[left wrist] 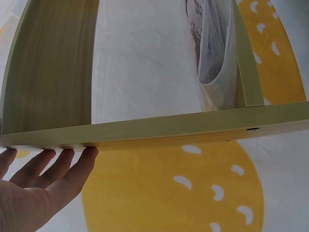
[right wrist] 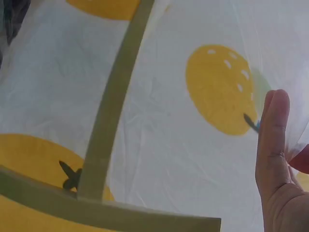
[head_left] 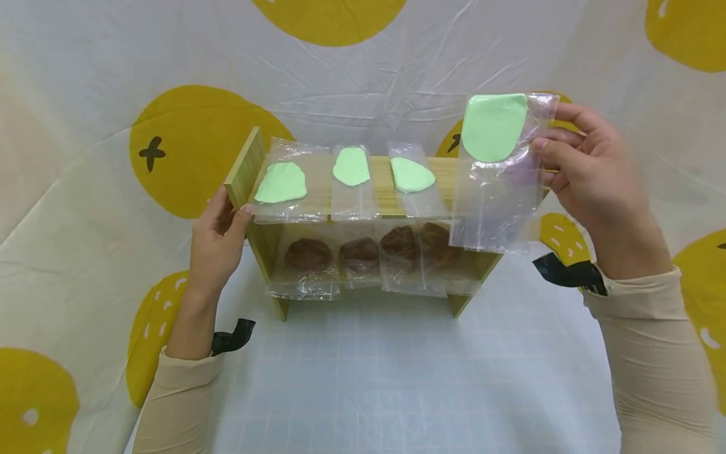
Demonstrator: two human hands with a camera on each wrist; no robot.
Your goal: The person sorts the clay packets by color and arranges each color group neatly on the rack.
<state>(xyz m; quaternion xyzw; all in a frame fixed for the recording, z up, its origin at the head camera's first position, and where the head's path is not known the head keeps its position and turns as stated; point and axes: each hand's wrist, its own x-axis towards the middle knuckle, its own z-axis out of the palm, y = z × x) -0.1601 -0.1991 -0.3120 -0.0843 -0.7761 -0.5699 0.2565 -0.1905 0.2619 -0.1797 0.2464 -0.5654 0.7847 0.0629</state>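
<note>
My right hand pinches the edge of a clear plastic bag between thumb and fingers. Inside that bag is a flat pale-green piece. It hangs in front of the right end of a small wooden shelf. On the far side, my left hand grips the shelf's left side panel; in the left wrist view, the fingertips touch the panel's outer face. Three more bags with pale-green pieces lie along the top board. The right wrist view shows the right fingers beside the thin film.
On the lower level lie several clear bags with round brown pieces, their ends overhanging the front. The shelf stands on a pale surface. Behind it, a white cloth carries large yellow fruit prints. Black straps show at both wrists.
</note>
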